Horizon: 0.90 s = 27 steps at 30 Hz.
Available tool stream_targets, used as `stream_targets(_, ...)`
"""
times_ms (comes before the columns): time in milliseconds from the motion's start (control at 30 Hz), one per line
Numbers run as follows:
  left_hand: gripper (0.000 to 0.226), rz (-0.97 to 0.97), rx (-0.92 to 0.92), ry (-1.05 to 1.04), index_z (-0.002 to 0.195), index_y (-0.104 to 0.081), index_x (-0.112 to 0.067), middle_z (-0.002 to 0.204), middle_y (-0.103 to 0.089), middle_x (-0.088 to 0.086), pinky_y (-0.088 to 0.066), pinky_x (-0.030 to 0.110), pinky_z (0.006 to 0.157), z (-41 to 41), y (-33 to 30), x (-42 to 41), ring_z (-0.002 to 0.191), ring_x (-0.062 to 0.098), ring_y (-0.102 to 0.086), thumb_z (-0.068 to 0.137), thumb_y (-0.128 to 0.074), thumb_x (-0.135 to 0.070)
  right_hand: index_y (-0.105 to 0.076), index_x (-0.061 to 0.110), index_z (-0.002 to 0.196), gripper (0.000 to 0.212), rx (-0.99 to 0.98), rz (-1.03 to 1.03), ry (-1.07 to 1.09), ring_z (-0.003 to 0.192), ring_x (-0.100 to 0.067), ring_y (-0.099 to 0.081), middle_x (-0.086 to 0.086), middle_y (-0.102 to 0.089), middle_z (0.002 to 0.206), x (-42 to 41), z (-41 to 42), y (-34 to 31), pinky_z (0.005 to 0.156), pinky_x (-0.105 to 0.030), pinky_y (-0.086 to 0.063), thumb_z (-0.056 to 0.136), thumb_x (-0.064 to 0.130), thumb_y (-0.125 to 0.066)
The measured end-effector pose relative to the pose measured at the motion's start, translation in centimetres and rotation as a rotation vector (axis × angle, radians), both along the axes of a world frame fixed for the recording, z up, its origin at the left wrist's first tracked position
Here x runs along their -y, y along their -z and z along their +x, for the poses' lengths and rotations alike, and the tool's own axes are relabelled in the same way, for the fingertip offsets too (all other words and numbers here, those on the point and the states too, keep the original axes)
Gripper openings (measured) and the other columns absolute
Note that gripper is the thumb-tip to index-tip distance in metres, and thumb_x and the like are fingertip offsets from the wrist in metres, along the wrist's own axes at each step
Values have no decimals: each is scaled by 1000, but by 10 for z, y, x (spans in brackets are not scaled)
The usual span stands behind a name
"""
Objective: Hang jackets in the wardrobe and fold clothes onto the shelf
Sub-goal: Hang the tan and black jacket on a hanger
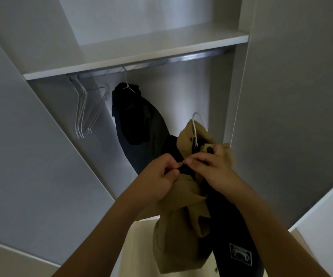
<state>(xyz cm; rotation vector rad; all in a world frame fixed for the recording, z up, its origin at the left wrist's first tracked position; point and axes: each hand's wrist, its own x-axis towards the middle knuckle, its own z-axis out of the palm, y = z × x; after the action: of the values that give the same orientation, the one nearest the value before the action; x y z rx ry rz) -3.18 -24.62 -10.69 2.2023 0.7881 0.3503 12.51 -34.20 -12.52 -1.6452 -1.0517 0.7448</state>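
**Q:** What are your hands doing at the wardrobe?

**A:** Nearest the camera, my left hand point(162, 172) and right hand point(211, 166) meet at the front of a tan jacket point(183, 212). The left grips a fold of tan cloth, fingers curled. The right pinches the opposite edge beside a dark button point(209, 149). I appear to be fastening the front, though the exact spot between my fingers is too dark to make out.

**Q:** Where is the jacket itself?

**A:** In my hands, in front of the open wardrobe, not yet on the rail. It already sits on a white hanger point(196, 124), whose hook rises free above the collar. A dark lining point(227, 222) with a pale label hangs open below my right wrist.

**Q:** How will it handle?

**A:** My judgement: soft and limp, light enough for one hand, and apt to slide off a thin wire hanger if tipped. The sound hold for lifting is the hanger's neck under the hook, with the other hand steadying the collar.

**Q:** And beyond it?

**A:** Farther in, a dark jacket point(139, 126) hangs from the metal rail point(191, 56). Left of it, several empty hangers point(85, 110) bunch together. Above the rail runs the white shelf point(133, 54), where nothing folded shows. The rail looks free to the right of the dark jacket.
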Motion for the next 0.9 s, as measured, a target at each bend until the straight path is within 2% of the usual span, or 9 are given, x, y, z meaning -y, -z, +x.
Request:
stream_targets(167,15,35,52,-27,86,-54,-33,86,-61,-11,-44,11,66,-1,0,1,81,7,-59,95,-58,-22,-65,35,83,15,98,-93,-3,120,-16,-35,6,-28,122,5,4,9,105,-35,-39,78,48,-73)
stream_targets(300,14,6,32,-28,86,-55,-33,85,-61,-12,-41,12,69,0,2,1,82,6,-59,95,-58,-22,-65,46,83,4,142,-87,-116,115,-12,-37,11,-26,116,6,4,15,102,-29,-40,84,43,-68)
stream_targets(400,13,4,24,-46,87,-56,-32,84,-61,-12,-40,10,67,2,4,2,81,5,-59,95,-58,-23,-62,45,78,15,254,-31,-111,101,-3,-42,17,-27,109,5,7,20,87,-16,-42,90,37,-62)
stream_targets(467,10,-13,2,-62,88,-57,-30,84,-61,-10,-38,13,66,3,5,2,80,7,-58,96,-56,-24,-59,45,78,15,336,-8,-124,97,-1,-43,20,-27,107,5,7,22,81,-15,-44,92,39,-59)
stream_targets(533,11,-5,-42,-58,87,-56,-30,81,-59,-10,-36,13,63,5,6,2,76,7,-56,97,-54,-24,-57,45,78,16,377,21,-115,97,-1,-42,21,-26,106,3,11,25,81,-17,-44,92,38,-59)
stream_targets(700,16,77,-153,-28,85,-54,-30,80,-57,-7,-36,14,61,2,4,2,73,8,-53,99,-49,-22,-63,43,75,16,389,57,-22,99,1,-41,39,-20,109,1,37,36,88,-15,-37,88,33,-65)
stream_targets(733,18,92,-170,-27,84,-52,-30,79,-56,-7,-36,14,61,0,2,2,73,8,-53,99,-48,-22,-63,45,76,18,397,57,2,99,3,-41,39,-20,108,1,42,38,88,-15,-37,88,32,-66)
stream_targets(800,20,112,-225,-15,82,-50,-31,78,-55,-7,-36,14,61,-7,-3,1,72,8,-53,100,-46,-24,-62,50,73,25,404,50,72,97,3,-41,25,-24,107,1,53,39,87,-14,-35,88,31,-67)
stream_targets(900,23,140,-380,52,79,-47,-31,77,-52,-6,-34,16,61,-17,-12,-3,71,8,-51,100,-44,-24,-59,47,69,30,368,34,150,102,-7,-39,18,-23,109,-1,63,38,96,-20,-33,89,27,-66)
